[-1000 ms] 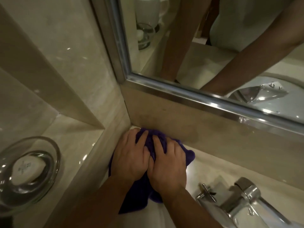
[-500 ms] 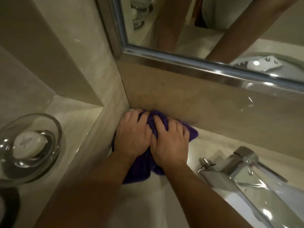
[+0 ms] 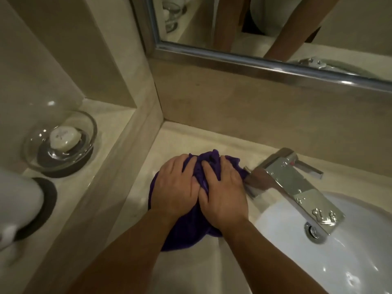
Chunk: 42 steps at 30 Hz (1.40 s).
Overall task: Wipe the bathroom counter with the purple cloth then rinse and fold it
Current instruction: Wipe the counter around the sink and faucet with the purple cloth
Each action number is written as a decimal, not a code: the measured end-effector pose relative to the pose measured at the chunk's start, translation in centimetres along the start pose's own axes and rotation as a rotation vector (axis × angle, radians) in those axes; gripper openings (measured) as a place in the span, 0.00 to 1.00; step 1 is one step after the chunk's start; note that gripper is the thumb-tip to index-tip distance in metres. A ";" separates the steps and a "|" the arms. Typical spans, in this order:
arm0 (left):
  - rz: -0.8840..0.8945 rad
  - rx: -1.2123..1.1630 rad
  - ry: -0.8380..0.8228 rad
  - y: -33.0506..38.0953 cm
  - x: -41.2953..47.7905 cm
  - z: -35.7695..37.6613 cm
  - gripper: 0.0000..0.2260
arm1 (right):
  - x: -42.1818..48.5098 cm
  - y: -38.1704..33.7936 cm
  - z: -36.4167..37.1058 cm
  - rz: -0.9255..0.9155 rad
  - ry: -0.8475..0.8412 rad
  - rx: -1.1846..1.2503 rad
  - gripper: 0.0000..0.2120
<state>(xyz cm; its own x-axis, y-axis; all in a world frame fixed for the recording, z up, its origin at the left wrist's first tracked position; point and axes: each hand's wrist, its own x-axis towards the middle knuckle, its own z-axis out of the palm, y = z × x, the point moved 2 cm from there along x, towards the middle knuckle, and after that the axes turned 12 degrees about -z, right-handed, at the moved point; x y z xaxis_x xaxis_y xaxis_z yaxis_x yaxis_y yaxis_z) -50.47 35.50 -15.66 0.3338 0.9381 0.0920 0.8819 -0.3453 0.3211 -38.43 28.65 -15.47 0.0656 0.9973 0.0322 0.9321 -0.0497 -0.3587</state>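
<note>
Hands: the left hand (image 3: 176, 187) and right hand (image 3: 226, 194) lie palm-down, side by side, on the purple cloth (image 3: 183, 236), fingers extended and pressing, with nothing gripped. The cloth is bunched on the desk (image 3: 180, 139), left of the basin (image 3: 350, 251). Its long axis runs from the near edge toward the back wall (image 3: 254, 107). Its right edge touches the base of the faucet (image 3: 297, 183), which obstructs that side. A soap dish (image 3: 61, 145) stands on the raised ledge (image 3: 110, 124) to the left.

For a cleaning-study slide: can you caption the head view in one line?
Left hand and right hand press a bunched purple cloth onto the beige counter beside the chrome faucet.
</note>
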 end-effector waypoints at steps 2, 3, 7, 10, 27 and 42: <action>-0.009 -0.004 -0.010 -0.2 -1.4 0.2 0.22 | -1.3 -0.4 0.0 -0.013 0.001 0.002 0.28; -0.010 -0.006 -0.014 -0.3 -2.1 0.2 0.22 | -1.9 -0.6 0.1 -0.020 0.001 0.001 0.28; 0.005 -0.017 0.000 -0.5 -4.7 0.0 0.22 | -4.4 -1.2 0.4 -0.024 0.023 0.016 0.26; 0.026 -0.014 -0.002 -0.2 -6.7 -0.4 0.22 | -6.7 -1.8 0.6 0.002 0.043 -0.003 0.26; 0.196 -0.029 -0.091 -2.2 -21.3 -2.7 0.22 | -22.2 -9.8 2.9 0.187 0.099 -0.085 0.25; 0.173 0.014 -0.148 -3.6 -29.0 -4.1 0.23 | -29.4 -13.6 4.3 0.202 0.147 -0.008 0.24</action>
<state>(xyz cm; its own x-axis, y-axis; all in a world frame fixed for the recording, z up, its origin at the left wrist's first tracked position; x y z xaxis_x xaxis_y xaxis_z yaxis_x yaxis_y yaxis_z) -64.66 9.67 -15.66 0.5246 0.8513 0.0051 0.8115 -0.5018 0.2995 -54.53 0.21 -15.52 0.3014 0.9486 0.0967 0.8976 -0.2481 -0.3643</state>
